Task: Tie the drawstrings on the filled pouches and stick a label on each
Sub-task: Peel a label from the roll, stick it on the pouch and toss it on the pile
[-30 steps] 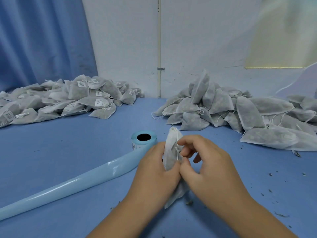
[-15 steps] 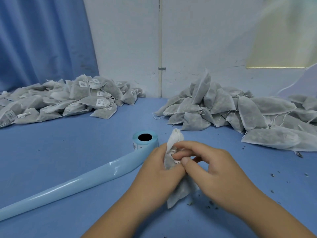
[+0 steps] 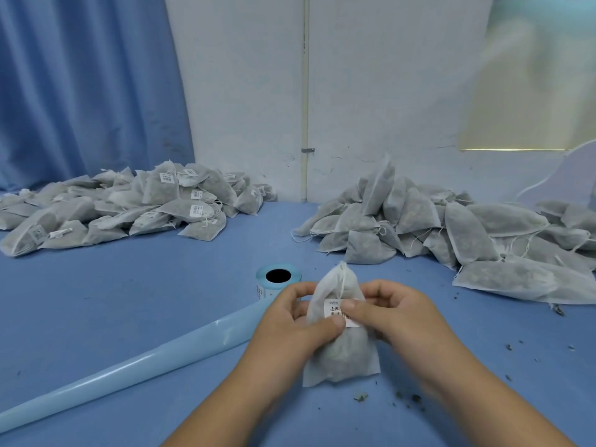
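Since a second ago the pouch (image 3: 338,359) has turned face-on, upright just before the label roll (image 3: 279,279). The left hand (image 3: 290,321) and right hand (image 3: 400,314) grip its sides, thumbs pressing the label (image 3: 335,309), which seems only half stuck. The pouch looks soft and light, so it is best held by its flanks.

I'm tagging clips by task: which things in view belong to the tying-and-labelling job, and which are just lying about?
In the job: white mesh drawstring pouch, gripped by left hand and right hand; white printed label on it; pale blue label roll; unlabelled pouch heap, right; labelled pouch heap, left.
Lying about: glossy pale blue backing strip; dark loose crumbs; blue curtain; white wall pipe.
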### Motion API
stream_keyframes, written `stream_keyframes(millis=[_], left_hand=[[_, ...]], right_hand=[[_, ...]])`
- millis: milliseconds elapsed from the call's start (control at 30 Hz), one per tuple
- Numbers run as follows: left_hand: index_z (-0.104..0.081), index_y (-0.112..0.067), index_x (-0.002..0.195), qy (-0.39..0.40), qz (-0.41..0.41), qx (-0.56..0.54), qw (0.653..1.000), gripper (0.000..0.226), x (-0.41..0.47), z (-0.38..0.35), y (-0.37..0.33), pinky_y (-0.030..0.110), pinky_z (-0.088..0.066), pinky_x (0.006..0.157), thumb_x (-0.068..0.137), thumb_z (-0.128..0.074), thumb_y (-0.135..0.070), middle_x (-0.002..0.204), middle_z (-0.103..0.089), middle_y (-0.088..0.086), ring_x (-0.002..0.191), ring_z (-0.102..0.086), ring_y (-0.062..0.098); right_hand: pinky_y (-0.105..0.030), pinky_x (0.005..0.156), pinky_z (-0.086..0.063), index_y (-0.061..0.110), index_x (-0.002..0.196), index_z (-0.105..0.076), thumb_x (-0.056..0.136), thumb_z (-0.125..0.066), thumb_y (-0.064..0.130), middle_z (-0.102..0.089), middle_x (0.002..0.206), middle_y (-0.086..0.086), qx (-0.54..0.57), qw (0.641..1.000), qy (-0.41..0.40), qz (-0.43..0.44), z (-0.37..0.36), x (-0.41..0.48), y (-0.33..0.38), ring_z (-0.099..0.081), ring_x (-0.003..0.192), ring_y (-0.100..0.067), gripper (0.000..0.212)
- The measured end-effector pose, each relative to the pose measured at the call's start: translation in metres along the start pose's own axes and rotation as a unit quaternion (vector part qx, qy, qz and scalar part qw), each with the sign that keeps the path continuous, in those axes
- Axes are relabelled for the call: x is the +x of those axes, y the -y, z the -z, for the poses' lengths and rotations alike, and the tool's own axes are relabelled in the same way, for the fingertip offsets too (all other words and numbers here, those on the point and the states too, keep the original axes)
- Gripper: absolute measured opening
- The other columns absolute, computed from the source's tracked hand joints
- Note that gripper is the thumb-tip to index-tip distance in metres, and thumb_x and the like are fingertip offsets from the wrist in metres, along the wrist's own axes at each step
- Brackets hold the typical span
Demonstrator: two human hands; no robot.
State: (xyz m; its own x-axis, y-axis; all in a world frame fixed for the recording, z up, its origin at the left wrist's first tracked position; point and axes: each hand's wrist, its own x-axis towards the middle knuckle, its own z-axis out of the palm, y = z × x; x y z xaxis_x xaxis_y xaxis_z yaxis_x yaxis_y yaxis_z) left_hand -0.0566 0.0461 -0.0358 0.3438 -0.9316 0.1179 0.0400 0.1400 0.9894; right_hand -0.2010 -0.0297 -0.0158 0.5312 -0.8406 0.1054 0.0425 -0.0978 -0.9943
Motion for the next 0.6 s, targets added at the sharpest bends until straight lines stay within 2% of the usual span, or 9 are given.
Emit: stream_keyframes(millis=[100,167,267,333,400,433,500,567,600], left_hand=[[-0.065,-0.007,0.113,0.044,0.017,-0.018,0.999,0.048,-0.002,0.01,-0.004,0.039,-0.055,0.091,0.067,-0.077,-0.014,0.105,-0.074,0.014,0.101,-0.07,0.029],[-0.066,-0.004,0.113,0.048,0.024,-0.041,0.998,0.047,-0.004,0.018,-0.007,0.042,-0.054,0.093,0.069,-0.077,-0.015,0.107,-0.073,0.018,0.102,-0.069,0.033],[-0.071,-0.007,0.1,0.012,0.033,-0.069,0.997,0.029,-0.007,0.026,-0.011,0.036,-0.057,0.077,0.074,-0.08,-0.017,0.097,-0.074,0.016,0.088,-0.071,0.027],[-0.071,-0.009,0.089,-0.033,0.043,-0.08,0.995,0.013,-0.008,0.03,-0.014,0.033,-0.053,0.068,0.082,-0.073,-0.019,0.086,-0.073,0.013,0.077,-0.069,0.023],[-0.068,-0.007,0.086,-0.08,0.056,-0.097,0.99,0.012,-0.008,0.035,-0.016,0.032,-0.051,0.064,0.087,-0.065,-0.019,0.079,-0.07,0.013,0.071,-0.066,0.022],[-0.069,-0.005,0.087,-0.097,0.065,-0.11,0.987,0.015,-0.008,0.039,-0.017,0.034,-0.052,0.065,0.088,-0.061,-0.018,0.08,-0.068,0.017,0.071,-0.066,0.024],[-0.07,0.005,0.097,-0.117,0.093,-0.137,0.979,0.027,-0.009,0.047,-0.022,0.047,-0.054,0.078,0.088,-0.056,-0.017,0.096,-0.068,0.031,0.081,-0.066,0.031],[-0.071,0.007,0.1,-0.126,0.122,-0.176,0.969,0.031,-0.012,0.056,-0.025,0.058,-0.05,0.09,0.087,-0.054,-0.015,0.105,-0.067,0.034,0.086,-0.065,0.038],[-0.072,0.007,0.097,-0.126,0.135,-0.191,0.964,0.031,-0.013,0.061,-0.025,0.06,-0.049,0.092,0.086,-0.053,-0.015,0.106,-0.066,0.035,0.086,-0.065,0.039]], right_hand=[[-0.028,0.055,-0.053,0.007,0.08,-0.074,0.065,-0.08,0.023,-0.073,0.082,-0.018,0.067,0.997,0.007,-0.043,-0.007,0.002,0.003,-0.07,0.067,-0.024,0.023],[-0.026,0.052,-0.051,0.007,0.077,-0.073,0.067,-0.08,0.025,-0.073,0.078,-0.016,0.066,0.997,0.018,-0.047,-0.014,0.002,0.006,-0.068,0.063,-0.021,0.022],[-0.022,0.052,-0.046,0.01,0.072,-0.071,0.079,-0.075,0.028,-0.07,0.067,-0.006,-0.01,0.999,0.018,-0.026,-0.029,0.004,0.007,-0.061,0.056,-0.012,0.02],[-0.023,0.056,-0.042,0.012,0.07,-0.068,0.082,-0.073,0.033,-0.064,0.063,0.0,-0.067,0.997,0.02,-0.013,-0.041,0.005,0.007,-0.055,0.055,-0.01,0.025],[-0.02,0.053,-0.042,0.014,0.073,-0.068,0.082,-0.073,0.034,-0.063,0.062,0.004,-0.083,0.996,0.044,-0.009,-0.054,0.007,0.008,-0.056,0.055,-0.008,0.023],[-0.018,0.053,-0.044,0.013,0.077,-0.07,0.082,-0.073,0.032,-0.066,0.065,0.004,-0.079,0.995,0.067,-0.015,-0.06,0.008,0.009,-0.059,0.057,-0.007,0.02],[-0.021,0.058,-0.05,0.016,0.087,-0.073,0.084,-0.072,0.031,-0.073,0.078,0.002,-0.074,0.989,0.122,-0.032,-0.071,0.01,0.011,-0.068,0.067,-0.009,0.016],[-0.027,0.065,-0.055,0.026,0.094,-0.074,0.085,-0.071,0.031,-0.076,0.088,0.002,-0.087,0.98,0.173,-0.039,-0.08,0.012,0.014,-0.072,0.079,-0.012,0.011],[-0.026,0.063,-0.055,0.031,0.094,-0.074,0.085,-0.071,0.029,-0.076,0.089,0.004,-0.096,0.976,0.193,-0.037,-0.084,0.013,0.015,-0.072,0.08,-0.012,0.009]])
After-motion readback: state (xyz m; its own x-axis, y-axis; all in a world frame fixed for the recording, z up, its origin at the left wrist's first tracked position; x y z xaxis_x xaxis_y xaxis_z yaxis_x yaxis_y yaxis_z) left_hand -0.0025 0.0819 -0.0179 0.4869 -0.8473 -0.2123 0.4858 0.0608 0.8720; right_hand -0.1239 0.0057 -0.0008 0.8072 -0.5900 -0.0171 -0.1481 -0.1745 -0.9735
